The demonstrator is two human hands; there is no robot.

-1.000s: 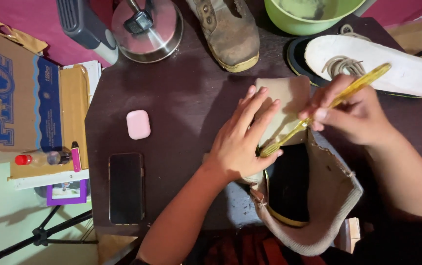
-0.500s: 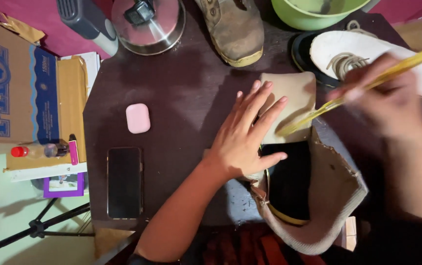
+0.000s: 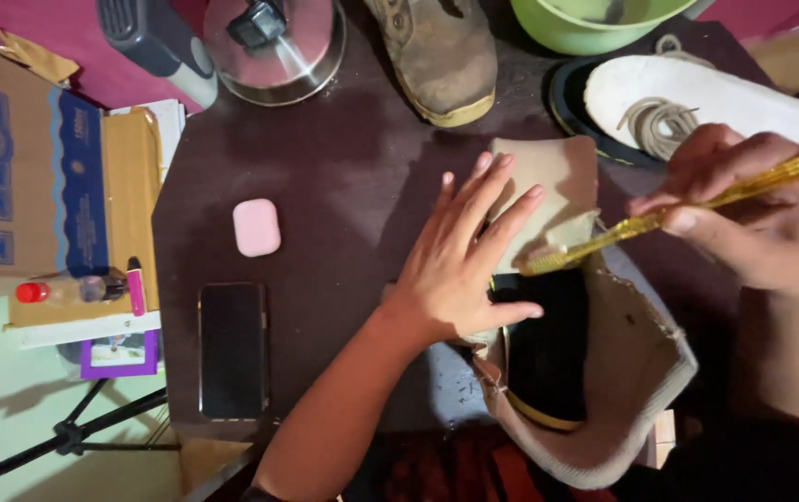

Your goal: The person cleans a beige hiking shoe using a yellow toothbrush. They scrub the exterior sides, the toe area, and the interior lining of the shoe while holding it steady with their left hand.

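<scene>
A tan boot lies opened on the dark table, its tongue folded out flat away from me. My left hand presses flat on the tongue and the boot's opening, fingers spread. My right hand grips a translucent yellow toothbrush by its handle. The brush head rests on the tongue near my left fingertips.
A second worn boot and a white insole with coiled laces lie at the far side. A green basin, a metal pot lid, a pink case, a black phone and a cardboard box surround the work spot.
My right hand has moved right and up, and the toothbrush now lies flatter. The brush head has slid along the tongue. My left hand stays pressed on the boot.
</scene>
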